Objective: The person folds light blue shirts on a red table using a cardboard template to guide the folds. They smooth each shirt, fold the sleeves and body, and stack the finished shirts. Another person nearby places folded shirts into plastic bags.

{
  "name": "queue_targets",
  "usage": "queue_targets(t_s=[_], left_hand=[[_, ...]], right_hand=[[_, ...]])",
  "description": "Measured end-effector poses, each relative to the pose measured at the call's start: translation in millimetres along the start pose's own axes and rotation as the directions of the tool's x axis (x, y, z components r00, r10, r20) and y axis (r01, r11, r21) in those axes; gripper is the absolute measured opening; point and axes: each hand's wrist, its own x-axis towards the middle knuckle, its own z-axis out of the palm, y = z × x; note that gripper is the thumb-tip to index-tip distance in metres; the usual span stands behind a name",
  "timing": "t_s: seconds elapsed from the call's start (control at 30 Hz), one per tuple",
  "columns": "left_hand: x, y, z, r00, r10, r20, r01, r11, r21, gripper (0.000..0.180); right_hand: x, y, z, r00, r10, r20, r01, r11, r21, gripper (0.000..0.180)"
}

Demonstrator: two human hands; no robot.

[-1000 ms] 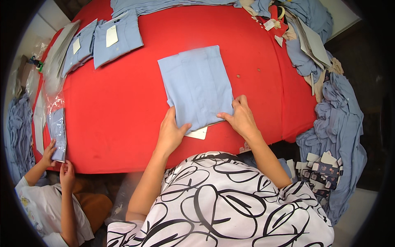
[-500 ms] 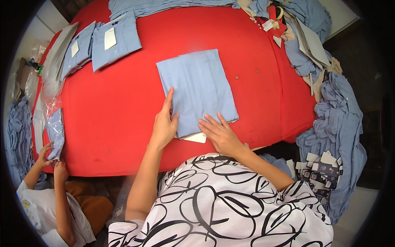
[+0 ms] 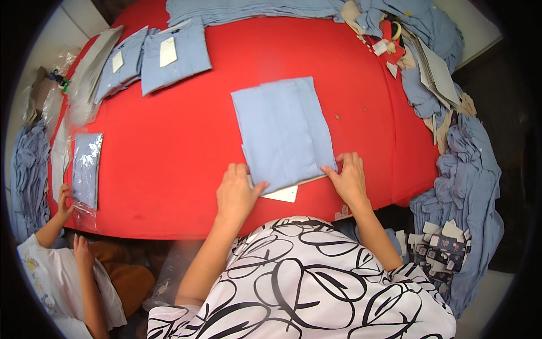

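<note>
A light blue folded shirt (image 3: 285,133) lies on the red-covered table in front of me, a plain side up. From under its near edge a white tag (image 3: 282,194) pokes out. My left hand (image 3: 237,191) is closed on the near left corner, thumb along the near edge, the other fingertips bent at the side. At the near right corner, my right hand (image 3: 349,179) grips the shirt between thumb and fingers. How far the fingertips reach under the cloth is hidden.
Two folded tagged shirts (image 3: 174,56) lie far left beside a stack of clear bags (image 3: 93,79). A co-worker's hand (image 3: 65,200) touches a bagged shirt (image 3: 86,169) at left. Blue garments (image 3: 466,181) and dark tags (image 3: 446,248) hang or lie at right.
My hands have gone from lying on the shirt to gripping its two near corners, the right one moving rightward. The co-worker's bagged shirt now lies flatter, one hand withdrawn from it.
</note>
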Motion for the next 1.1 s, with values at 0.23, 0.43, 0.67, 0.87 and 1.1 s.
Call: queue_targets(t_s=[0.23, 0.43, 0.67, 0.87, 1.1], left_hand=[[-6.1, 0.1, 0.7, 0.999, 0.012, -0.039, -0.018, 0.991, -0.135, 0.042], [-8.9, -0.4, -12.9, 0.967, -0.202, 0.156, 0.254, 0.800, -0.543, 0.042], [-3.0, -17.8, -70.8, 0.986, 0.087, 0.144, 0.052, 0.658, -0.751, 0.024], [5.0, 12.4, -167.8, 0.965, 0.260, -0.035, -0.135, 0.376, -0.917, 0.020], [92.2, -23.7, -128.8, 0.988, -0.075, -0.132, -0.043, 0.696, -0.716, 0.022]], right_hand=[[1.7, -10.6, -12.2, 0.994, 0.079, 0.074, -0.097, 0.955, 0.279, 0.033], [0.3, -26.4, -54.5, 0.937, -0.081, 0.341, -0.121, 0.838, 0.532, 0.025], [3.2, -75.2, -126.8, 0.906, -0.391, 0.160, 0.183, 0.705, 0.685, 0.033], [45.2, -109.9, -150.2, 0.811, -0.488, -0.322, 0.574, 0.560, 0.598, 0.020], [126.6, -108.0, -58.2, 0.936, -0.345, 0.069, 0.099, 0.446, 0.889, 0.018]])
